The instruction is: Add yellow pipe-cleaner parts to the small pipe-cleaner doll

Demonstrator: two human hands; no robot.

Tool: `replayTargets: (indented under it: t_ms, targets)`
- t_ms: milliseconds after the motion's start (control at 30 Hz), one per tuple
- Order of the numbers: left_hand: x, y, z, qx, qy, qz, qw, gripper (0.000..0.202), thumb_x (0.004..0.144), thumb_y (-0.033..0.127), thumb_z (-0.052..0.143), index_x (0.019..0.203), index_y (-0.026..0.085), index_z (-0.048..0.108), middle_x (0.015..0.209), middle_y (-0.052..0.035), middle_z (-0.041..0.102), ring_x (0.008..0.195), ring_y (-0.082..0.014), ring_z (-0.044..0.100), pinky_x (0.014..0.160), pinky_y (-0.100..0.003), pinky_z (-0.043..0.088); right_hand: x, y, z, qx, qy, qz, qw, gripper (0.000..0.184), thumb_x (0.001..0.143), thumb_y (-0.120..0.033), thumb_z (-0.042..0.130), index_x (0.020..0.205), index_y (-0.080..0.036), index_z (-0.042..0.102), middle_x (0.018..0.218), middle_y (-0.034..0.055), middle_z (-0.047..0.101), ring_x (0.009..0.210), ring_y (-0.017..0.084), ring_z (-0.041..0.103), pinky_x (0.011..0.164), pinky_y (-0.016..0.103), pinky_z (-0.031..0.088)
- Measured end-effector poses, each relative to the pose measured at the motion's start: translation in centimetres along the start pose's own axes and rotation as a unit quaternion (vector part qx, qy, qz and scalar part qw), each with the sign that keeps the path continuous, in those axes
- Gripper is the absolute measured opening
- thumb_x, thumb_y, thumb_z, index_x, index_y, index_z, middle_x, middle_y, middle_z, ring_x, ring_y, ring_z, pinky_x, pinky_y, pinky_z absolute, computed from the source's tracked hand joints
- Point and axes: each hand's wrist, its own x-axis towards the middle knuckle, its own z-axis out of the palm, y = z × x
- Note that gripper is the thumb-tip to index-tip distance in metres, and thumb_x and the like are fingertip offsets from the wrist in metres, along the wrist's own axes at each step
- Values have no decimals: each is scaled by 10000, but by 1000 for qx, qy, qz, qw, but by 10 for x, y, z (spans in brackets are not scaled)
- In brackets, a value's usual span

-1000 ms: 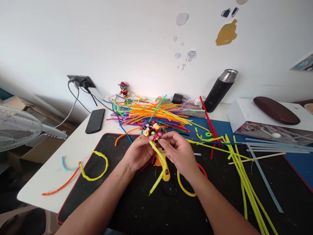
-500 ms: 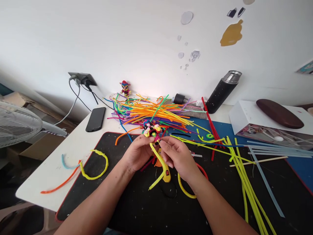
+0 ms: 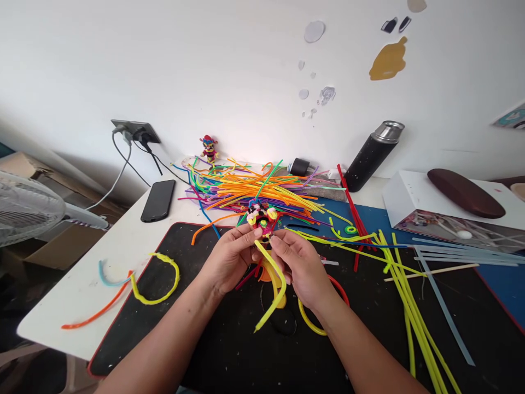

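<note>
Between my two hands, above the black mat (image 3: 229,350), is a small pipe-cleaner figure (image 3: 262,218) in pink, black, yellow and blue. My left hand (image 3: 229,254) is closed on its lower left side, thumb in front. My right hand (image 3: 299,262) pinches at its lower right, fingertips close to the other thumb. A bent yellow pipe cleaner (image 3: 279,273) hangs down from the figure, its free end pointing toward me. Behind it, partly hidden, lies a yellow tool (image 3: 280,301), probably a glue gun. The far-side fingers are mostly hidden.
A pile of coloured pipe cleaners (image 3: 254,189) lies at the back, near a similar finished figure (image 3: 209,148). A phone (image 3: 158,201) is at left, with a yellow loop (image 3: 178,279) below. At right are a black flask (image 3: 371,156), yellow pipe cleaners (image 3: 414,312) and glue sticks (image 3: 447,312).
The figure has shifted slightly right and toward me, turning a little in my hands. The hanging yellow pipe cleaner has swung right and lower. Both hands keep their hold.
</note>
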Motion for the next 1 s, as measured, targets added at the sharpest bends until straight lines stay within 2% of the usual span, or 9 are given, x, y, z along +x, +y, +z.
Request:
replayTargets:
  t_ms: [100, 267, 467, 667, 833, 1000]
  targets:
    - [-1, 1, 1, -7, 15, 7, 1000, 284, 652, 245, 988, 801, 112, 786, 718, -10, 672, 550, -65, 533, 503, -183, 426, 0, 2, 1, -1, 0, 0, 1000, 389, 882, -548, 809, 947, -186, 682, 502, -91, 507, 388, 64, 338, 366, 181, 237]
    - [-4, 6, 2, 2, 16, -13, 1000, 291, 612, 243, 975, 721, 99, 748, 670, -15, 640, 558, -84, 545, 535, -209, 457, -1, 3, 0, 3, -34, 7, 999, 379, 883, -533, 822, 950, -189, 677, 506, -89, 524, 398, 54, 318, 380, 172, 239]
    - [-7, 9, -1, 18, -15, 0, 1000, 287, 615, 255, 941, 711, 111, 712, 666, -7, 596, 545, -77, 474, 503, -212, 358, -4, 0, 1, 23, -53, 12, 998, 427, 873, -576, 824, 967, -188, 674, 514, -79, 537, 391, 56, 316, 382, 184, 210]
    - [-10, 11, -3, 57, -63, -1, 996, 284, 640, 271, 943, 694, 125, 705, 619, 3, 566, 537, -79, 422, 513, -225, 318, -6, 0, 2, 24, -33, 24, 999, 530, 879, -684, 767, 776, -197, 585, 503, -52, 521, 400, 72, 355, 394, 209, 183]
    - [-10, 9, -2, 76, -81, 5, 994, 281, 656, 263, 968, 780, 125, 757, 663, 0, 607, 551, -81, 431, 539, -226, 330, -6, 3, 3, 41, -33, 39, 998, 508, 847, -638, 826, 759, -200, 585, 473, -72, 475, 400, 67, 325, 406, 216, 181]
    - [-10, 6, -1, 81, -61, 21, 995, 308, 742, 332, 944, 909, 146, 763, 786, -30, 678, 628, -118, 542, 598, -236, 401, -4, 0, 5, 76, -10, 31, 997, 480, 833, -596, 853, 779, -194, 597, 464, -109, 414, 389, 45, 256, 414, 200, 178]
